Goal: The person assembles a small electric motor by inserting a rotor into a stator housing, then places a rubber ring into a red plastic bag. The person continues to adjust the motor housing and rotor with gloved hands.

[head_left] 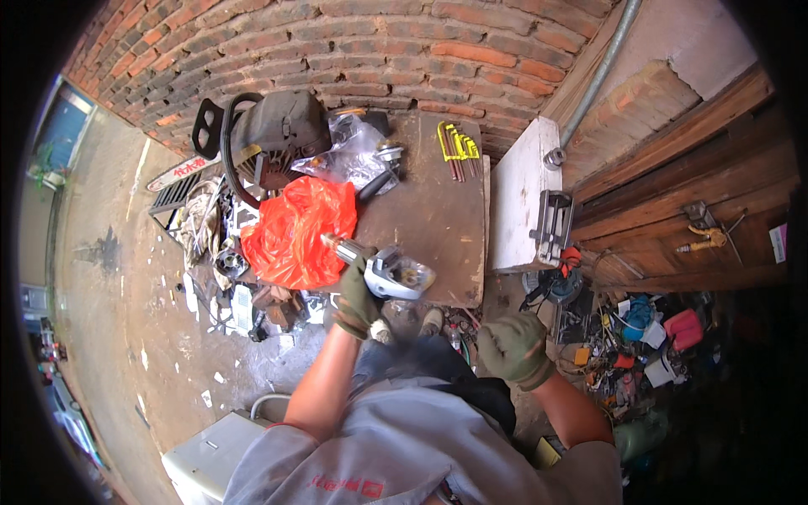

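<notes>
My left hand (357,301), in a green-grey work glove, is closed on a silver-and-white tool housing (396,276) over the near edge of the wooden bench (429,215). The housing's rounded end is open and shows parts inside; its narrow end reaches toward a crumpled orange plastic bag (301,234). My right hand (513,347), gloved alike, hovers to the right of the bench, away from the housing. Its fingers are curled in; whether something small sits in them is hidden. A chainsaw (282,130) lies at the bench's far left, its bar (183,172) pointing left.
Clear plastic bags (353,147) and a dark-handled tool (379,181) lie beyond the orange bag. A yellow hex key set (457,151) is at the far right. A white board with a metal clamp (552,227) stands beside the bench. Scattered parts (631,337) cover the right floor.
</notes>
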Demonstrator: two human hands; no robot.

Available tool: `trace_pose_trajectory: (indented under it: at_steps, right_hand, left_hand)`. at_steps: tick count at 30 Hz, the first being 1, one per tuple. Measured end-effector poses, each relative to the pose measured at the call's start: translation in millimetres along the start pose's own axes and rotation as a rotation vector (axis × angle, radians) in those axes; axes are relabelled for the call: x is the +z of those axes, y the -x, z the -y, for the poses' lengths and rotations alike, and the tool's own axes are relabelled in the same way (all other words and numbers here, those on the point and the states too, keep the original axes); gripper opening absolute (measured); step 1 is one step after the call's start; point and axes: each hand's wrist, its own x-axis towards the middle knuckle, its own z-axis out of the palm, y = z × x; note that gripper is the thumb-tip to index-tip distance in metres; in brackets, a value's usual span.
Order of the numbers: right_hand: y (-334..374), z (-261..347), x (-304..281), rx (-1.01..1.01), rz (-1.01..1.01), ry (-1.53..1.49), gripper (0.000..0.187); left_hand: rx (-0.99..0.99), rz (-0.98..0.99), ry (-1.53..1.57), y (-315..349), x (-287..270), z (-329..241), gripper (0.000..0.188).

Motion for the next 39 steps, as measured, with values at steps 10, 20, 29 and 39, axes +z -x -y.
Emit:
trace_pose_trajectory:
  at_steps: [10,20,29,39]
  right_hand:
    - [-58.9,-110.2,125.6,0.370,0.016,0.081,0.034]
    - [-164.7,-115.4,138.9,0.613,0.050,-0.269,0.069]
    - [-318.4,-111.7,192.1,0.884,0.484,-0.247,0.091]
    - [-329.2,-111.5,230.4,0.917,0.342,-0.081,0.074]
  left_hand:
    - [-0.141,-0.169,-1.730,-65.6,47.9,-26.4,0.052]
    - [-0.078,-0.229,-1.981,-61.5,66.1,-35.2,0.071]
    - [0.989,-0.289,-1.920,-99.0,112.0,-141.7,0.067]
    - [0.409,-0.272,-2.255,-199.7,125.3,-204.3,0.031]
